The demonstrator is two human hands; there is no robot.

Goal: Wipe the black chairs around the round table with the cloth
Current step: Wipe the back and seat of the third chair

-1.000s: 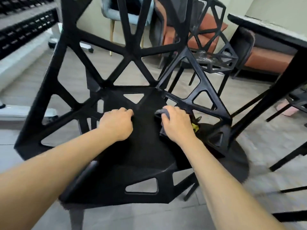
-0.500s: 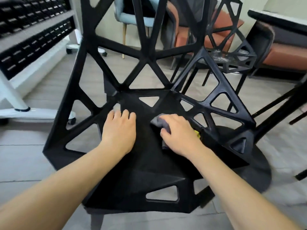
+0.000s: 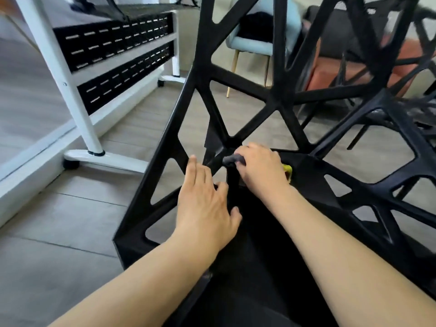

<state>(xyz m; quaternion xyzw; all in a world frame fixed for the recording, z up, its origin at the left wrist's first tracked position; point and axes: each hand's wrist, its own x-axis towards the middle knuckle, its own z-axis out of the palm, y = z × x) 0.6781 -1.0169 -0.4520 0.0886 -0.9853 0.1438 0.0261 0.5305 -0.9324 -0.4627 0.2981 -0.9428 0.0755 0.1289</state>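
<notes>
1 head view looks forward and down, close over the black chair (image 3: 278, 109).

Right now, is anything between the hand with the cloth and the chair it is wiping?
Nothing visible. The right hand holds the grey cloth directly against the black chair where seat meets backrest. The left hand rests open on the seat beside it, not in the way.

Matt black plastic chair (image 3: 278, 107), soft grey cloth (image 3: 232, 160), wood-grain floor (image 3: 70, 208), glossy white metal frame (image 3: 77, 107).
</notes>
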